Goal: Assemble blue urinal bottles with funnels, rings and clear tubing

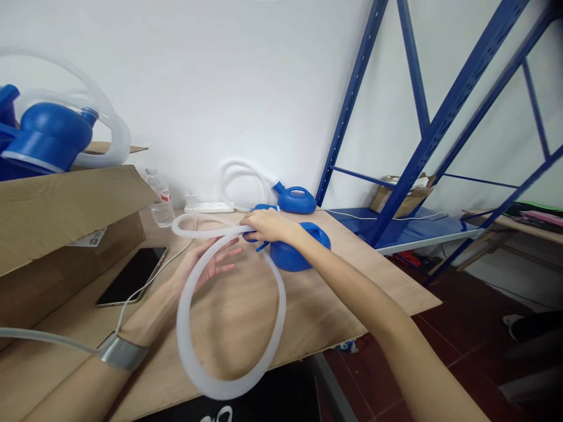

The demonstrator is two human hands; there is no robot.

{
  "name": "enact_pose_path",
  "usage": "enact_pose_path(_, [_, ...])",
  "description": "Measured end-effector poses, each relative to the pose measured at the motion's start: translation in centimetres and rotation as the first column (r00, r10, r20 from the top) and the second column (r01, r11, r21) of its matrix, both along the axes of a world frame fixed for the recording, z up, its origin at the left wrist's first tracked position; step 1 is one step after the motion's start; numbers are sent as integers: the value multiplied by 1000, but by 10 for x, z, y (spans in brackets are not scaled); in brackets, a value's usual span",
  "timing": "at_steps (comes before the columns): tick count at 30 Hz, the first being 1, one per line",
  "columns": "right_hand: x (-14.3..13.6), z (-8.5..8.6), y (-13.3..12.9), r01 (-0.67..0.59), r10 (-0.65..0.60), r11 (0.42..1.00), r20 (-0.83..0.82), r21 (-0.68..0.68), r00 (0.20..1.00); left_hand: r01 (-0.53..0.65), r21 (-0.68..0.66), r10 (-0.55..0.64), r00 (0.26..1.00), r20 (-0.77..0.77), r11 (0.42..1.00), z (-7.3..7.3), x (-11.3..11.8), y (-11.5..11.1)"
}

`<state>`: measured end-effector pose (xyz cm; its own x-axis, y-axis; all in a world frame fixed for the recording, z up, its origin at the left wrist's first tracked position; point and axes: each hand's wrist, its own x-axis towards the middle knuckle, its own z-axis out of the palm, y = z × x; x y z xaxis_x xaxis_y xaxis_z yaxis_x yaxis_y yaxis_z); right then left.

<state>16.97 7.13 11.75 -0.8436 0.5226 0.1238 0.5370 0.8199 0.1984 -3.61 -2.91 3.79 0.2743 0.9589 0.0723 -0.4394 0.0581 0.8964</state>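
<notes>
Blue rack fills your 2 o'clock side, with a small carton on its low shelf. Wood table runs under both your arms. Big box sits at 9 o'clock, flap open, and a blue jug with its own white hose rests on top of it.

White tube makes one large loop over the table, from your near edge at 6 o'clock up to 12 o'clock, where it crosses itself. The loop's lower part hangs past the table edge. The tube leads to the blue pot lying on the table just right of center, touching your right forearm side.

Your right hand is closed around the tube where it meets the pot's neck, fingers wrapped on it. Your left hand lies palm up inside the loop at 10 o'clock, fingers spread apart, the tube resting across the palm but not clamped. A grey band sits on your left wrist with a cable running off to 9 o'clock.

A second blue pot with a coiled hose stands at 12 o'clock by the wall. Power strip is just left of it. Bottle stands at 11 o'clock beside the box. Phone lies flat, screen dark, at 9 o'clock, near your left forearm.
</notes>
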Motion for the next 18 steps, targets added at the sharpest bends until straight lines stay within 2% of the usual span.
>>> enact_pose_path(3, [23, 0, 16, 112, -113, 993, -32, -32, 993, -71, -160, 62, 996, -56, 985, -4, -2, 0])
enact_pose_path(7, [65, -4, 47, 278, -295, 949, -108, -149, 949, -208, -250, 153, 963, -221, 946, -8, -3, 5])
enact_pose_path(12, [118, -10, 82, 353, -397, 907, -195, -229, 897, -277, -251, 170, 911, -376, 928, -24, -8, 13])
enact_pose_path(15, [142, -14, 99, 396, -430, 899, -196, -190, 881, -297, -194, 168, 852, -497, 935, -37, -10, 18])
enact_pose_path(18, [159, -18, 116, 464, -475, 880, -127, -104, 871, -303, -77, 190, 755, -627, 950, -45, -8, 22])
